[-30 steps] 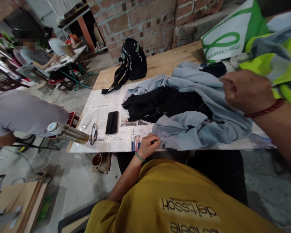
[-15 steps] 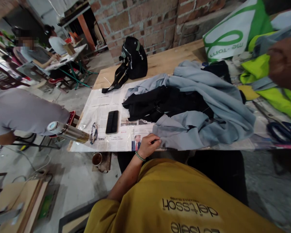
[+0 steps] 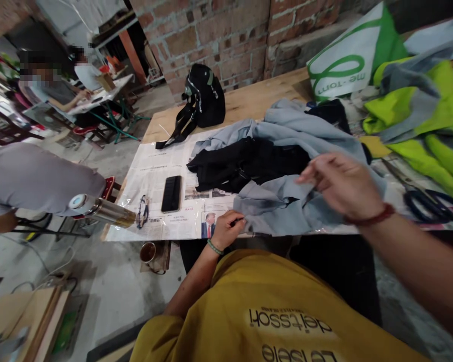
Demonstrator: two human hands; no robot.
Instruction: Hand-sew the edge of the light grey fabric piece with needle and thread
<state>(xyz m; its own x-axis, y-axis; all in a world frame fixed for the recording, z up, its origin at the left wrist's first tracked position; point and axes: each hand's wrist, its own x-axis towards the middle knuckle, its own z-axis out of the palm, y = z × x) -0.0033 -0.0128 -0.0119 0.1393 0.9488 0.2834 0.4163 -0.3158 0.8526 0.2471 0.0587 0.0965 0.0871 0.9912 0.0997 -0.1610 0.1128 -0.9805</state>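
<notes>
My left hand (image 3: 228, 230) is closed at the near left corner of a light grey cloth garment (image 3: 275, 213), pinching its edge by the table's front. My right hand (image 3: 335, 186) hovers over the garment's right part, smeared by motion. Its thumb and fingers look drawn together; whatever may be between them is too small to make out. A black piece of cloth (image 3: 245, 163) lies on top of the grey one, in the middle of the bundle.
Newspaper under clear plastic (image 3: 143, 161) covers the table. On it are a phone (image 3: 171, 193), glasses (image 3: 142, 211), a steel flask (image 3: 101, 210) and large scissors (image 3: 426, 196). A black bag (image 3: 207, 98), yellow-green clothing (image 3: 434, 120) and a green-white bag (image 3: 347, 65) stand farther back. A person (image 3: 41, 176) sits at left.
My right hand has swung in from the far right edge to above the grey garment. My left hand keeps its place on the cloth's edge. The view has shifted slightly.
</notes>
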